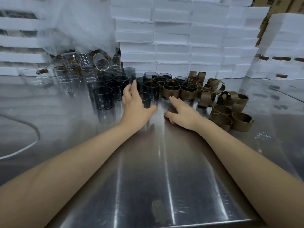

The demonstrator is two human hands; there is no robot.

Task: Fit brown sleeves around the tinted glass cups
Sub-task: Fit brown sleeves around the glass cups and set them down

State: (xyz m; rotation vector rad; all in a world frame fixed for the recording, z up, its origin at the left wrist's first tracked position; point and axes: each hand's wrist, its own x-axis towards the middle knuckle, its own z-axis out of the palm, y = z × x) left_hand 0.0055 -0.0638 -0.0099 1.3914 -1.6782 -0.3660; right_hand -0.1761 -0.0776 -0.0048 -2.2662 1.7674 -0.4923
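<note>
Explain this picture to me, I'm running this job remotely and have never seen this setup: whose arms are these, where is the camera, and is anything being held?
There is no machine here. A person works with bare hands, and the single picture comes from a camera worn on their head, looking forward and down. The left hand and right hand both reach out with fingers straight, and neither holds anything. On the steel table stand bare tinted glass cups on the left, cups already wearing brown sleeves in the middle, and a pile of loose brown sleeves on the right. Further back on the left sit clear glasses, with stacked white foam boxes behind.
</note>
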